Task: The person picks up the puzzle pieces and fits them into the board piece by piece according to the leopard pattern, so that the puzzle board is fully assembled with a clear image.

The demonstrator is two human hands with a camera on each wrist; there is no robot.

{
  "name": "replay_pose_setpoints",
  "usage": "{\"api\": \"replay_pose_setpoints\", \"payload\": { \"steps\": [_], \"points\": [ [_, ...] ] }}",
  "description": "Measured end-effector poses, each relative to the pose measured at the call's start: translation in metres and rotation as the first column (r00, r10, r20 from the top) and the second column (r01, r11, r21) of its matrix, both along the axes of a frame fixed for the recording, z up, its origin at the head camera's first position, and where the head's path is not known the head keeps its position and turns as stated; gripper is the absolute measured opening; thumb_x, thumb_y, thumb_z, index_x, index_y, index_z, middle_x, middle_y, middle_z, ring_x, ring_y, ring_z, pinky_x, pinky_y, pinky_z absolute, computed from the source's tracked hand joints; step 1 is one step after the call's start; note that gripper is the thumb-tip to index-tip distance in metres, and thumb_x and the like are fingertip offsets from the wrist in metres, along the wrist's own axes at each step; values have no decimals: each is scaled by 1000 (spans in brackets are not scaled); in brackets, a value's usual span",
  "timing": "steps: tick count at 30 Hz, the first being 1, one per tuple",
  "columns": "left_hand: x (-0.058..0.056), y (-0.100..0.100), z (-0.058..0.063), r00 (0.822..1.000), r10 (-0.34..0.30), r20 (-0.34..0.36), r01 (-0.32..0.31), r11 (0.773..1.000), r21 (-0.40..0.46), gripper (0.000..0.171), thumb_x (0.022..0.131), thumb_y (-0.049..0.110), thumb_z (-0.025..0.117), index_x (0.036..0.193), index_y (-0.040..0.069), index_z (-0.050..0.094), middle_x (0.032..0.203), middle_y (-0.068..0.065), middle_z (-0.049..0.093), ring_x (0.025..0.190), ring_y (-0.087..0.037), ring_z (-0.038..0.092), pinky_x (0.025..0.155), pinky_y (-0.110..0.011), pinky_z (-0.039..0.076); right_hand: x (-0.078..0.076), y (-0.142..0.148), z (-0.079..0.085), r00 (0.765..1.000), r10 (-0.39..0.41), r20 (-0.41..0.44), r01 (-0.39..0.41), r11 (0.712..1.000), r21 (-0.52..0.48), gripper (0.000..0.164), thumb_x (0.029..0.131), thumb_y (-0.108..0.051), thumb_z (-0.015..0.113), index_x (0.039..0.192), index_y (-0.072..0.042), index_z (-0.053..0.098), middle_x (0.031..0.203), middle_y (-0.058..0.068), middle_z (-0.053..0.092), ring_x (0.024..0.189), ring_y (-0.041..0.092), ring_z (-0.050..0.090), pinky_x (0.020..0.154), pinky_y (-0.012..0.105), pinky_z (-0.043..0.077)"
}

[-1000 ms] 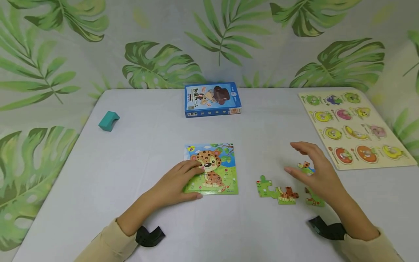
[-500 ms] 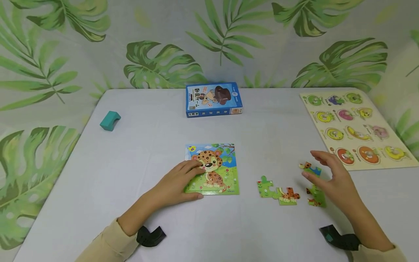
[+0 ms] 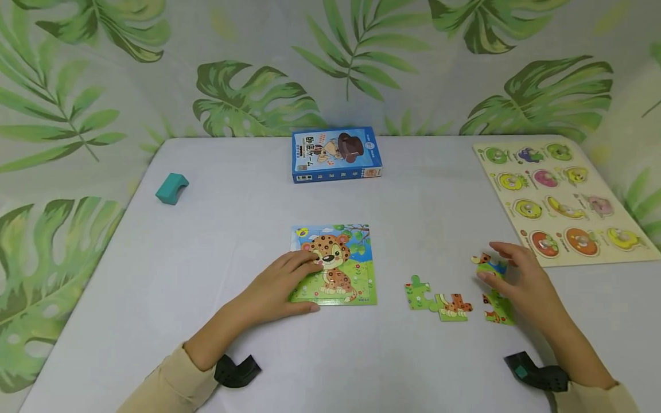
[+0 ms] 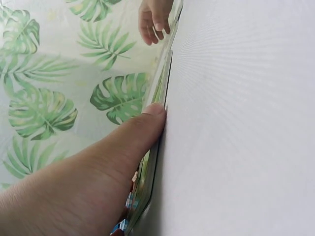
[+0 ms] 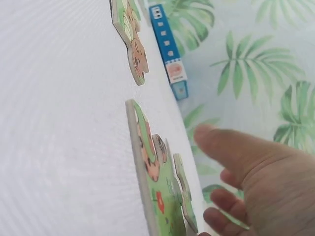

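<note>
My left hand rests on the left side of a square leopard picture puzzle, fingers over the picture. In the left wrist view, its thumb lies along the puzzle's near edge. To the right, my right hand hovers with bent fingers, thumb and index apart, over a puzzle piece with blue and green. Just below that piece lies a green piece with spotted orange, partly hidden by the hand. Between hands and puzzle sit a green piece and a leopard-leg piece, seemingly joined.
A blue card-game box lies at the back centre of the white table. A teal arch block is at the far left. On the right lies a fruit peg board, close beyond the right hand.
My right hand has shifted right and slightly towards me, and its index finger now bends in closer over the blue-green piece. The left hand stays still on the leopard puzzle.
</note>
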State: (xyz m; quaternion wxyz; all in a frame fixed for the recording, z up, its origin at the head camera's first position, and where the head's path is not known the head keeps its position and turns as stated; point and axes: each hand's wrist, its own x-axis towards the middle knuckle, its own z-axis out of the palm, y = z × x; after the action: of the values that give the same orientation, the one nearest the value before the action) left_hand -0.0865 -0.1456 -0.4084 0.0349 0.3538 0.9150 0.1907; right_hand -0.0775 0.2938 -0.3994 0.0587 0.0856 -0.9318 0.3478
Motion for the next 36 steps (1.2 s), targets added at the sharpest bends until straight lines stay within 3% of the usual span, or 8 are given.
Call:
{"api": "replay_pose_setpoints", "payload": {
  "steps": [3, 15, 23, 29, 33, 36],
  "points": [
    [0, 0, 0, 1000, 0, -1, 0, 1000, -4, 68, 79, 58, 56, 133, 19, 42, 139, 1, 31, 129, -16, 22, 103, -33, 22, -2, 1, -3, 1000, 3, 26, -4, 1000, 14, 59, 80, -16, 69, 127, 6, 41, 121, 26, 42, 110, 44, 37, 89, 58, 28],
    [0, 0, 1, 1000, -3, 5, 3, 1000, 2, 68, 78, 57, 57, 133, 18, 42, 140, 0, 30, 129, -16, 21, 104, -33, 21, -3, 5, -6, 998, -3, 57, -3, 995, 104, 43, 82, -18, 66, 115, 7, 51, 119, 29, 40, 109, 49, 35, 87, 61, 27],
    [0, 0, 1, 1000, -1, 4, 1, 1000, 8, 68, 78, 56, 58, 133, 18, 42, 140, 1, 31, 129, -16, 21, 104, -33, 22, -2, -1, -1, 999, -29, 28, 25, 990, 142, 43, 80, -19, 69, 111, 5, 52, 110, 27, 49, 104, 44, 41, 83, 58, 32],
    [0, 0, 1, 1000, -2, 0, 2, 1000, 5, 67, 78, 56, 58, 132, 18, 43, 139, 1, 31, 129, -16, 22, 104, -33, 21, 3, -14, 11, 999, 20, -42, -17, 998, 59, 42, 80, -17, 69, 116, 0, 55, 113, 20, 54, 106, 38, 45, 83, 56, 35],
    [0, 1, 2, 1000, -4, -13, 4, 1000, -2, 67, 78, 56, 58, 131, 18, 44, 138, 0, 33, 128, -18, 24, 103, -34, 22, 8, -32, 22, 989, 75, -130, -72, 997, 27, 45, 75, -12, 73, 117, -7, 58, 116, 10, 54, 110, 25, 44, 95, 27, 33],
    [0, 1, 2, 999, -3, -32, 3, 1000, -12, 67, 78, 56, 58, 131, 17, 44, 138, -1, 34, 127, -19, 25, 103, -35, 22, 9, -50, 30, 969, 136, -208, -132, 991, 34, 50, 69, -5, 76, 116, -9, 59, 115, 5, 55, 109, 19, 43, 87, 8, 27]
  ]
}}
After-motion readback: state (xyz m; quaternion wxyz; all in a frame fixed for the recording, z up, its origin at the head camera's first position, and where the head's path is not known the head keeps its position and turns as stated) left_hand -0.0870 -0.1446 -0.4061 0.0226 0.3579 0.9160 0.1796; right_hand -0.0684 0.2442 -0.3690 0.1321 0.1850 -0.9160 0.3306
